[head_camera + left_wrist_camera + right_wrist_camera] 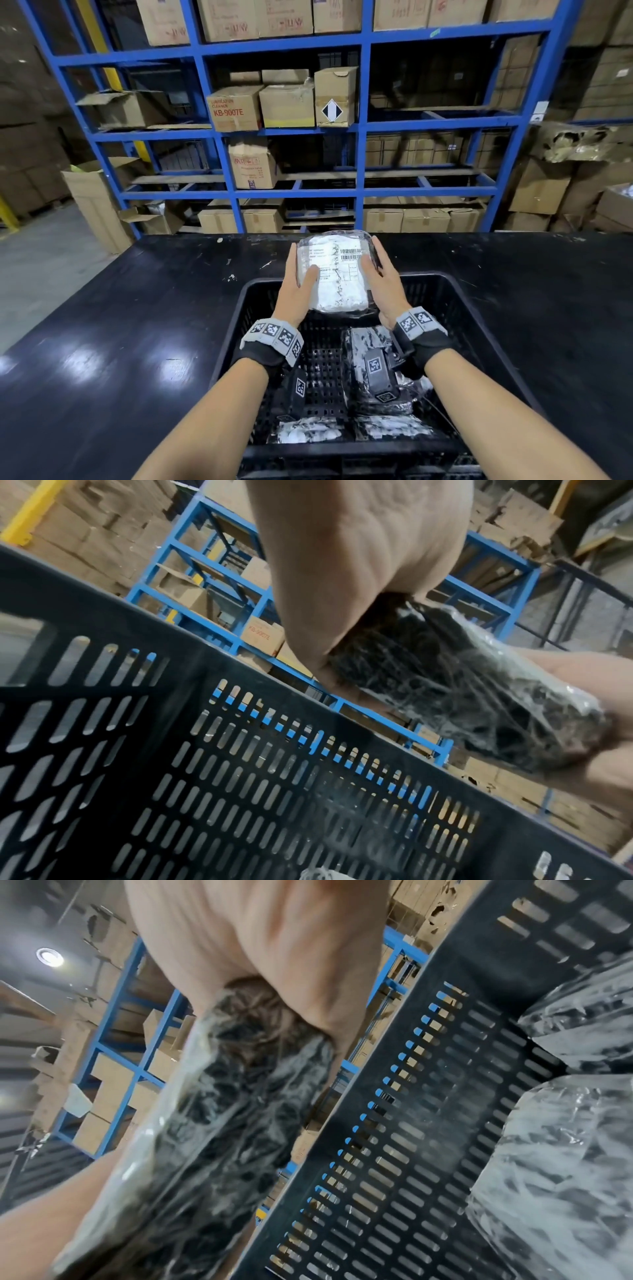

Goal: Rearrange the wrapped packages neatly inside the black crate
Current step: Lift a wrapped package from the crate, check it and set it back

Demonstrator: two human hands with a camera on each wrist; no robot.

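Head looks down; wrist views look closely up, sharing the crate (pixel 455 294).

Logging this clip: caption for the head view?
Both hands, left hand and right hand, hold a labelled wrapped package above the black crate.

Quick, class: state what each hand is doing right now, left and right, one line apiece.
Left hand: holds the left side of the labelled wrapped package, thumb on top.
Right hand: holds the same package's right side, above the black crate.
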